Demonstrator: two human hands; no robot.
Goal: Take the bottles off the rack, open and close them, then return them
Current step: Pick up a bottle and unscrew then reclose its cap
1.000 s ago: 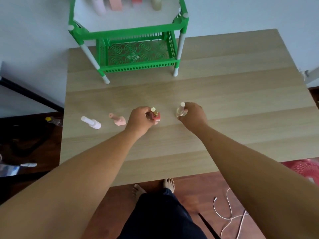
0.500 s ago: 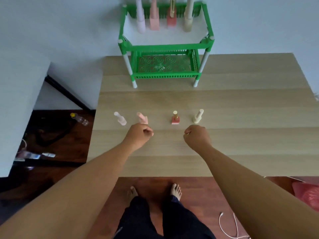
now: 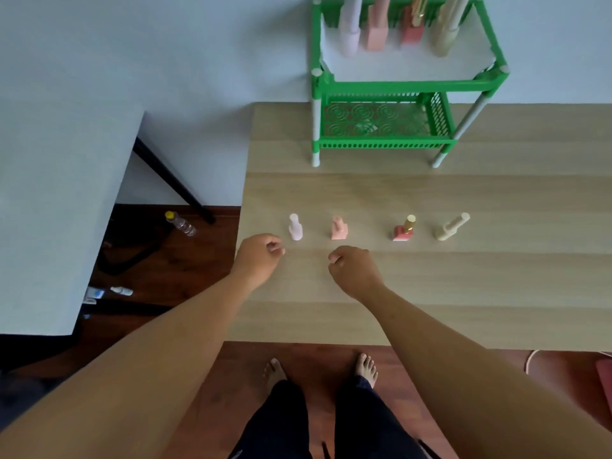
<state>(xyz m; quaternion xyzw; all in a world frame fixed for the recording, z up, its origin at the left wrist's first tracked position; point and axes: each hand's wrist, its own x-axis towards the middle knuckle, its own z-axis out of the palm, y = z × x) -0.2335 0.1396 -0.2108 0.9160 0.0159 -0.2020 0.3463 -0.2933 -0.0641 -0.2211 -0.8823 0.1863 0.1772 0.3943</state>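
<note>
We can read no text, brand, number or sign anywhere. The four small bottles on the table (image 3: pixel 430 293) in front of the green rack (image 3: pixel 390 84) bear no legible labels, and the larger bottles on the rack's top shelf show none either.

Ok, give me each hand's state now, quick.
Left hand: fingers curled, holding nothing.
Right hand: fingers curled, holding nothing.
</note>
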